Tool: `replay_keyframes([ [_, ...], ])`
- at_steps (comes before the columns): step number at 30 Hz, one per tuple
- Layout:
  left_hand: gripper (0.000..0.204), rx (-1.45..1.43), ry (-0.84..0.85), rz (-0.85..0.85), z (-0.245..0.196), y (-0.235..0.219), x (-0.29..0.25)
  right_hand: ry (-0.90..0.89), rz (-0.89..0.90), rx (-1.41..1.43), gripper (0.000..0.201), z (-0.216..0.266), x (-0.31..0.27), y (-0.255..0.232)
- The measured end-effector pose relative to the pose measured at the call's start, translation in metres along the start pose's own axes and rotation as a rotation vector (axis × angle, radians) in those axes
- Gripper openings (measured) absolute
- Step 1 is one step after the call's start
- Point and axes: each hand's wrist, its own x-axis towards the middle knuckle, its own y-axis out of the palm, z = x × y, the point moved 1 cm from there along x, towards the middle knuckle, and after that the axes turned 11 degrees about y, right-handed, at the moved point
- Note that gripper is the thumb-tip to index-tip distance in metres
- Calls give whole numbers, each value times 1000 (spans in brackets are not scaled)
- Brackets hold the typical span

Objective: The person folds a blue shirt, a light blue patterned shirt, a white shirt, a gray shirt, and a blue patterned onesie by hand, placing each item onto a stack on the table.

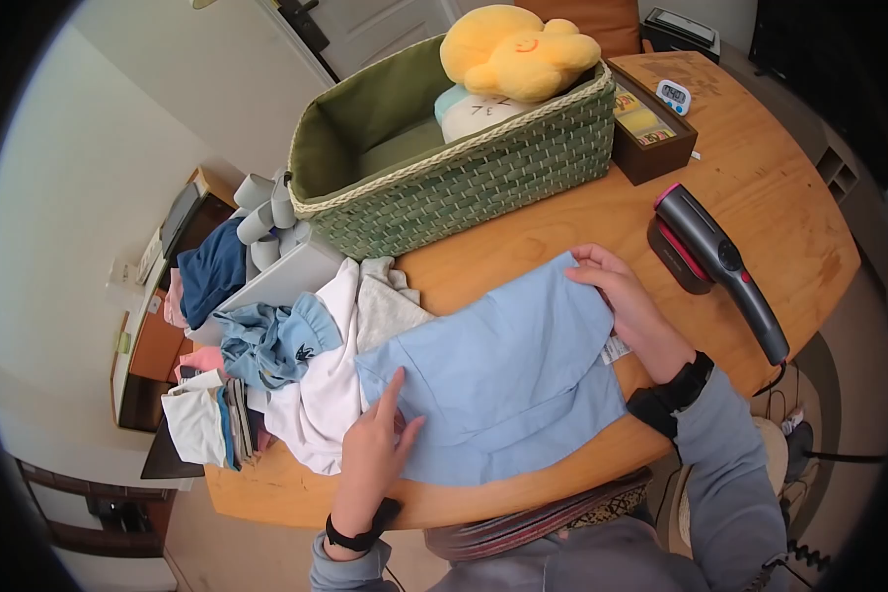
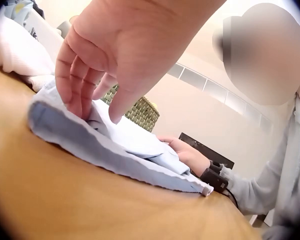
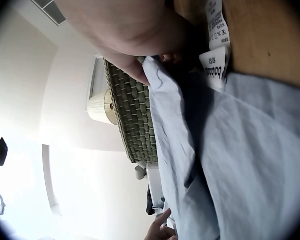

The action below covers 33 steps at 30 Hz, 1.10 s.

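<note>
A light blue garment [image 1: 508, 370] lies folded over at the table's near side. My right hand [image 1: 624, 294] pinches its upper right corner between thumb and fingers; in the right wrist view the corner stands raised there. White care labels [image 3: 215, 67] stick out from the cloth close to that hand. At the garment's left edge is my left hand [image 1: 370, 456], index finger straight and laid on the fabric, thumb spread apart. The left wrist view shows its fingertips on the cloth, with the near hem [image 2: 95, 145] curling up from the table.
Left of the garment lie white [image 1: 316, 400], grey [image 1: 387, 301] and crumpled blue clothes [image 1: 276, 340]. Behind stands a green woven basket [image 1: 464, 187] holding plush toys [image 1: 518, 54]. A handheld steamer [image 1: 725, 261] rests at the right, beyond it a brown box [image 1: 651, 138] and timer [image 1: 673, 96].
</note>
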Motion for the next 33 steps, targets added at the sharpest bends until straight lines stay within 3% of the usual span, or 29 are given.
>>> replay_keyframes([
  [6,64,-97,-47,-32,8,-1,2,-3,9,-1,23,-1,3,-2],
  [15,30,54,-5,-118,14,-3,8,2,23,-74,31,-1,1,-2],
  [18,26,3,-22,-49,11,-5,14,6,57,-40,29,-2,3,-5],
  [23,22,-390,-57,68,15,3,24,13,65,-49,28,-2,3,-6],
  [27,19,-447,-67,94,13,4,27,18,77,-68,29,-2,4,-7],
  [29,15,-173,-13,21,9,1,26,14,76,-73,29,-1,3,-6],
  [30,15,-173,-12,22,10,2,25,11,75,-79,29,-1,2,-6],
  [32,24,363,-32,-55,17,2,23,12,81,-73,28,-1,3,-6],
  [33,24,363,-32,-55,20,2,22,14,88,-67,28,-2,3,-6],
])
